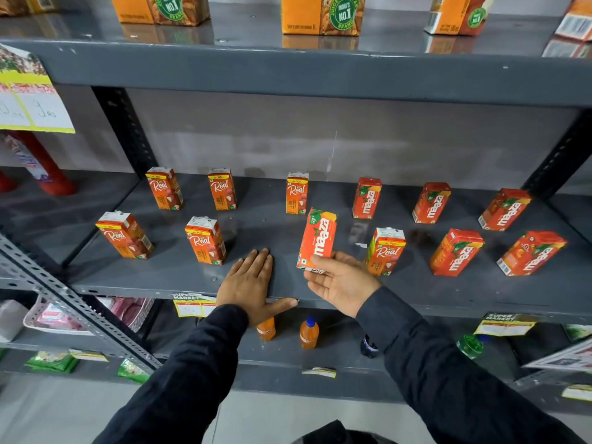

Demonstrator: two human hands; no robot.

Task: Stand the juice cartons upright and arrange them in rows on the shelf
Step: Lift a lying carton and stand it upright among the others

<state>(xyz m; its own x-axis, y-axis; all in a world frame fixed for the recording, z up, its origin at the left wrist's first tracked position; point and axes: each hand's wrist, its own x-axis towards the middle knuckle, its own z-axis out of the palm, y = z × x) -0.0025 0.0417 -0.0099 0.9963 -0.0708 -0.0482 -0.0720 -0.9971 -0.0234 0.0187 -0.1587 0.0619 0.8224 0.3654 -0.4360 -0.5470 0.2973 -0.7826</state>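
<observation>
Small juice cartons stand upright in two loose rows on the grey middle shelf [179, 277]. Several orange Real cartons fill the left side, among them one at the front left [124, 235] and one at the front right of centre [384, 251]. Several red Maaza cartons stand on the right, such as the front one [456, 252]. My right hand [341, 280] grips the bottom of a red Maaza carton [317, 238], held upright just above the shelf's front middle. My left hand [253, 283] lies flat on the shelf's front edge, fingers together, holding nothing.
The shelf above carries large orange juice cartons [322, 14]. Slotted metal uprights [125, 129] frame the bay at both sides. Below stand small orange drink bottles [309, 333] and price tags [192, 306]. A paper sign [28, 97] hangs at the left.
</observation>
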